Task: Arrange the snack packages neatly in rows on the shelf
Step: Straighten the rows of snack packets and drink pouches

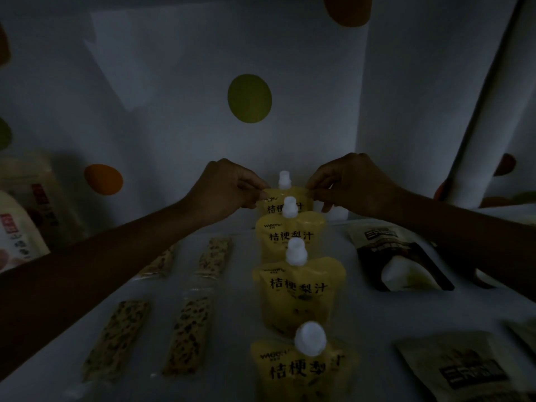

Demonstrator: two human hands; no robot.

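Your left hand (226, 190) and right hand (351, 184) each pinch a top corner of the rearmost yellow pouch (274, 205). It stands near the back edge of the shelf (237, 297), last in a column of four. If you let go unevenly, it probably leans onto the second pouch (290, 236) just in front. The pouches stand close, so one tip could topple the row toward the front edge.

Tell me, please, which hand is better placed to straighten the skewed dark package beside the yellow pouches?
Probably the right hand. It and the left hand each pinch the rear pouch, but the dark package lies right of the pouch row; the left would have to cross it.
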